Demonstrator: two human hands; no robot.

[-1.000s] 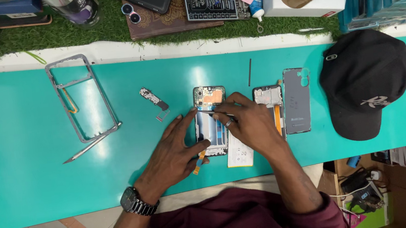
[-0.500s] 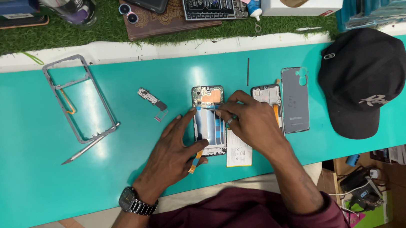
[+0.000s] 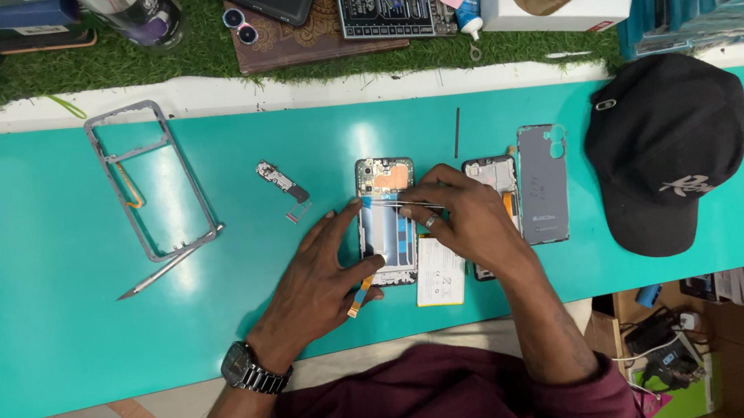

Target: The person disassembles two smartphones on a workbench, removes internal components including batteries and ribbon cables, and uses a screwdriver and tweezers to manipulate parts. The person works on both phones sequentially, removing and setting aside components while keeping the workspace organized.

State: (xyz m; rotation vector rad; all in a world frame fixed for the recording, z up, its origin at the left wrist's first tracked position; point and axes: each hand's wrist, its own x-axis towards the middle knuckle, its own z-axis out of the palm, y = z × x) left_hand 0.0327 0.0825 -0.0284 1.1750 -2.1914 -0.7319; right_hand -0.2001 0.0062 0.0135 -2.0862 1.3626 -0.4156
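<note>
An opened phone [image 3: 387, 221] lies back-up on the teal table [image 3: 54, 344], its copper-coloured board showing at the top. My left hand [image 3: 324, 274] rests on the phone's left edge, with an orange flex strip [image 3: 361, 298] under its thumb. My right hand [image 3: 465, 213] grips thin metal tweezers [image 3: 408, 202] whose tips lie across the phone's upper middle. A white battery [image 3: 441, 271] lies just right of the phone, below my right hand.
Right of the phone lie a dark inner cover [image 3: 490, 178], a grey back cover [image 3: 543, 184] and a black cap [image 3: 665, 150]. To the left are a grey phone frame [image 3: 150, 179], a metal pry tool [image 3: 170, 262] and a small board part [image 3: 282, 182]. Tools and boxes line the far edge.
Both hands stay on the phone. My right hand has shifted slightly, and the tweezers now lie across the phone's upper middle.
</note>
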